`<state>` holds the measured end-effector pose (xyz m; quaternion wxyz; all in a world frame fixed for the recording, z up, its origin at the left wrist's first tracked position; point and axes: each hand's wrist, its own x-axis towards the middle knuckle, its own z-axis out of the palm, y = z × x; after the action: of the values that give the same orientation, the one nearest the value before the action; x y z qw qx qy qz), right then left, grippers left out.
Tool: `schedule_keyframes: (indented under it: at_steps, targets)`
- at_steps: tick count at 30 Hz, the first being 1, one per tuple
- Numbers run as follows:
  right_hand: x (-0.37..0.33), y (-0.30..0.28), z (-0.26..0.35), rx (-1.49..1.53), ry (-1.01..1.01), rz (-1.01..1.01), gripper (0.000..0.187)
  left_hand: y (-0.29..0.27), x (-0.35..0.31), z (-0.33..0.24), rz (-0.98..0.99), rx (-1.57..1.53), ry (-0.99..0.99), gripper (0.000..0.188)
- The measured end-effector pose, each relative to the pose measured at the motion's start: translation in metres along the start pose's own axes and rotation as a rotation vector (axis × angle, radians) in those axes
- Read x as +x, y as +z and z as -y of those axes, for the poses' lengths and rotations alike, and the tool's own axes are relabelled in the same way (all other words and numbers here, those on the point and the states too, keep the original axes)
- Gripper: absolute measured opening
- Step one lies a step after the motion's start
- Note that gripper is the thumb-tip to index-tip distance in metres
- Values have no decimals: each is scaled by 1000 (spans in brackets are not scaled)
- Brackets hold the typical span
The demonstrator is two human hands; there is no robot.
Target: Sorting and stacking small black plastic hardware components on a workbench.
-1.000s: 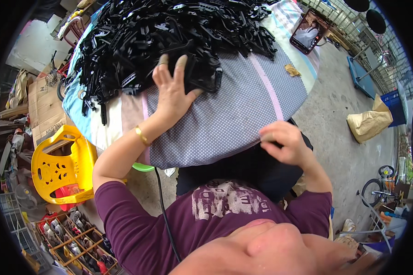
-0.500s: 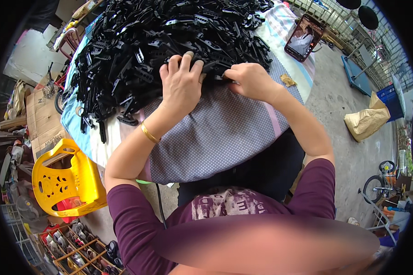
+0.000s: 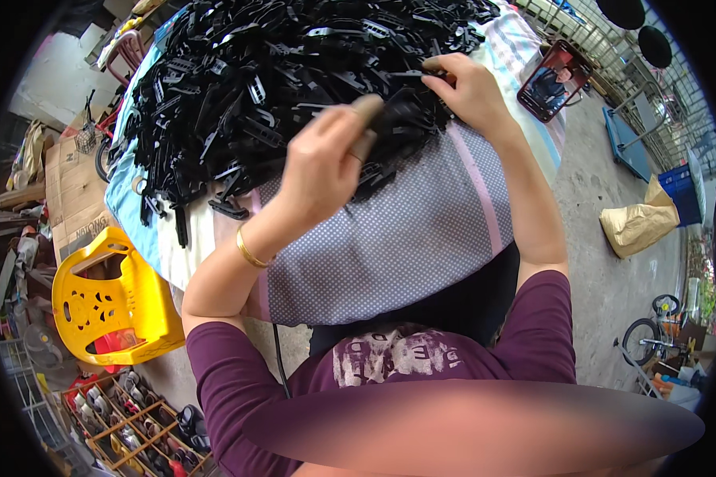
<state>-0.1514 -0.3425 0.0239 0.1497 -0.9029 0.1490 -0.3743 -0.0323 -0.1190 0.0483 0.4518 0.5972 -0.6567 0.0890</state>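
Upper centre: many black plastic pieces [image 3: 223, 103] left heaped, finished share unclear. Left hand [image 3: 324, 163], right hand [image 3: 471, 91]: cannot tell grip.

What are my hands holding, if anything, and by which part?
Can't tell: the left hand is blurred by the black pieces; the right hand is at them too, any grip unclear.

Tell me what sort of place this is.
Probably a household garage or storeroom doubling as a workspace: there's a shoe rack, a bicycle and a cloth-covered table heaped with black parts.
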Motion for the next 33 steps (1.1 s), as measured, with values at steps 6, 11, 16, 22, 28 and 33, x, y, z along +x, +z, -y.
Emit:
schedule_keyframes:
  at_steps: [6,11,16,22,28,33]
  targets:
    - [-10,-31,33,50,-290,306,11,22,-38,-19,643,-367,-301,25]
    - [-47,-9,44,-67,-298,415,22,18,-20,-17,672,-449,-794,21]
    - [-54,-15,53,-212,-278,445,18,17,-20,-10,614,-552,-886,21]
    - [-19,-34,67,402,72,355,35,10,-13,-7,307,-900,-1040,33]
    - [4,-30,78,807,231,421,17,-6,-3,1,179,-938,-1006,37]
    - [-17,-1,88,752,240,325,17,-15,-4,7,222,-1013,-924,37]
